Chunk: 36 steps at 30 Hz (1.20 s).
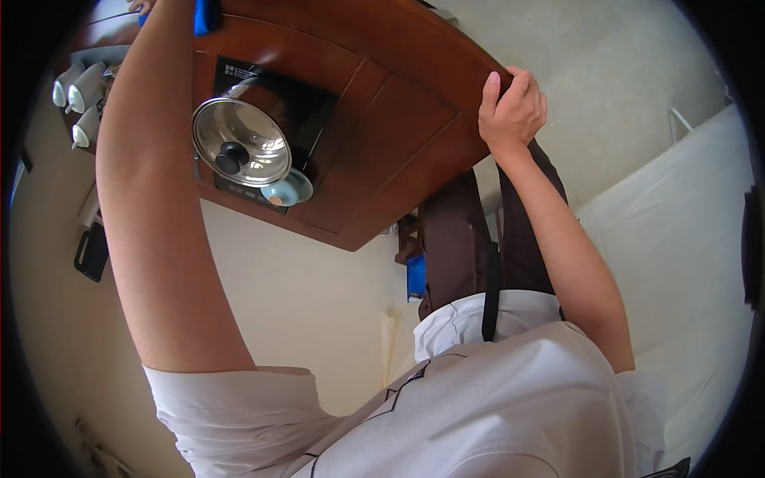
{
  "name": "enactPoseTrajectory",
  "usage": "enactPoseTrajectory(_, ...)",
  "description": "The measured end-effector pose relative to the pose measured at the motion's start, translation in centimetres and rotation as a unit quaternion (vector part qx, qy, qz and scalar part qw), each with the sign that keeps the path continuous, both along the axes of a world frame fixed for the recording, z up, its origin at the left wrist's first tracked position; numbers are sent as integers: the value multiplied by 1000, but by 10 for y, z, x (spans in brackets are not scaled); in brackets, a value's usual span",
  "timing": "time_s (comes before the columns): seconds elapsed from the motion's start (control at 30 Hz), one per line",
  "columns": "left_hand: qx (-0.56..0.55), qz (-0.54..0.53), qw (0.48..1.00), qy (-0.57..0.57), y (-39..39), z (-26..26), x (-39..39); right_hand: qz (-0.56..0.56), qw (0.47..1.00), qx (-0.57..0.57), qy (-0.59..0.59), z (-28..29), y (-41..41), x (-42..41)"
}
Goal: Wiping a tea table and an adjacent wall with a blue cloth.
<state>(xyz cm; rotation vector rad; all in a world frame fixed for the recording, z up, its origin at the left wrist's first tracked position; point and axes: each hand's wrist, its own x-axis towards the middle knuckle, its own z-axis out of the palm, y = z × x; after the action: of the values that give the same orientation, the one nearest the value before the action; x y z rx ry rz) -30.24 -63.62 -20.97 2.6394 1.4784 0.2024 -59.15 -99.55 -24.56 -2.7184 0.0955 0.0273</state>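
Note:
My left arm reaches up the left side. At the top edge, fingers that seem to belong to my left hand (141, 6) show beside a blue cloth (207, 17); the rest of that hand is cut off, so its grip is unclear. My right hand (514, 110) grips the rounded edge of a reddish-brown wooden table (406, 143), thumb on top. Between my arms, a steel pot (272, 98) stands on a black induction cooker (311, 98). Its glass lid (244, 140) has a black knob. A pale blue bowl (290, 188) is near the cooker's control strip.
Several white cups (85, 89) hang or stand at the far left, partly behind my arm. Lower down is a black-handled object (92, 254). A blue object (416, 278) is beside my leg. A pale draped surface (675, 239) lies at the right.

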Motion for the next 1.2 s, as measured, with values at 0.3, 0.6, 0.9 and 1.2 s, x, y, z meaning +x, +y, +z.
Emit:
enactPoseTrajectory(0.3,184,-8,981,-65,-62,-61,-54,-2,1000,-6,-16,-2,3,-2)
enactPoseTrajectory(0.6,3,-166,952,-257,-230,-34,-242,-18,1000,2,-8,-1,-8,0)
enactPoseTrajectory(0.9,-179,-308,923,-145,-306,-6,-456,-19,998,19,-57,-5,-10,2)
enactPoseTrajectory(1.2,-186,-198,961,-46,-210,6,-629,-39,998,-14,-53,-6,-7,1)
